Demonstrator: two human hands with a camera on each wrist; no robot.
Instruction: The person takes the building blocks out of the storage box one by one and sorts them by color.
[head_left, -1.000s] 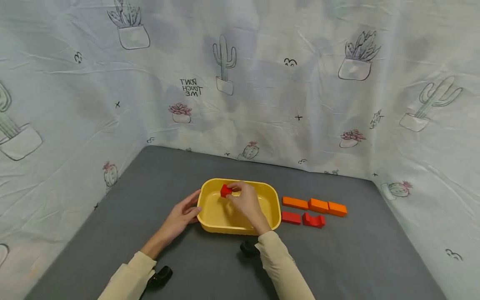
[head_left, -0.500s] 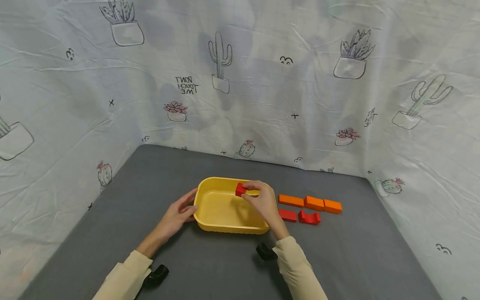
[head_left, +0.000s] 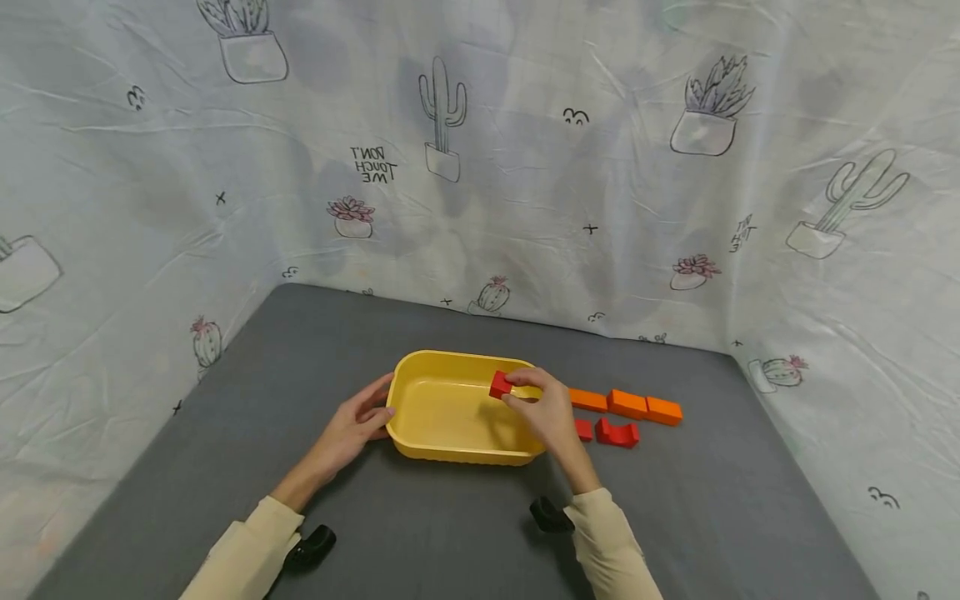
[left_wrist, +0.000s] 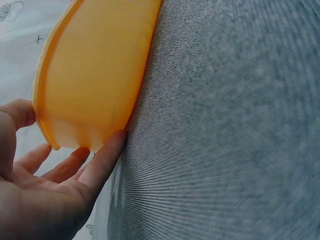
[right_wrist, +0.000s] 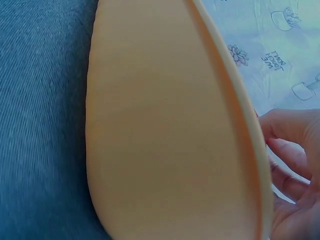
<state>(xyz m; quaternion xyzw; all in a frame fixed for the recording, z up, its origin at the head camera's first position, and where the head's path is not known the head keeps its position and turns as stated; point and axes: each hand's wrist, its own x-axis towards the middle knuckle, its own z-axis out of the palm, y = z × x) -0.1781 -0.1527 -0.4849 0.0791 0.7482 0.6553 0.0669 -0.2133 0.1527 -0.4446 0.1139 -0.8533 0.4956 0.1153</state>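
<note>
A yellow plastic basin (head_left: 442,454) stands on the grey table in the head view. At its left end is my left hand (head_left: 356,427), its spread, mostly straight fingers touching the outside of the wall. In the left wrist view the fingertips (left_wrist: 120,137) meet the basin's end wall. My right hand (head_left: 553,417) pinches a small red block (head_left: 500,385) between thumb and fingers above the basin's right part. The right wrist view shows the basin wall (right_wrist: 160,120) hiding most of this block, with the right hand (right_wrist: 292,170) behind the rim.
To the right of the basin several orange blocks (head_left: 627,404) lie in a row. In front of them are a red rectangular block (head_left: 583,430), partly hidden by the right hand, and a red block with a curved notch (head_left: 617,434). A cloth with printed cacti (head_left: 510,208) hangs around the table.
My right hand has carried the red block rightward across the basin, from its left-middle to its right part. The left hand has stayed at the basin's left end.
</note>
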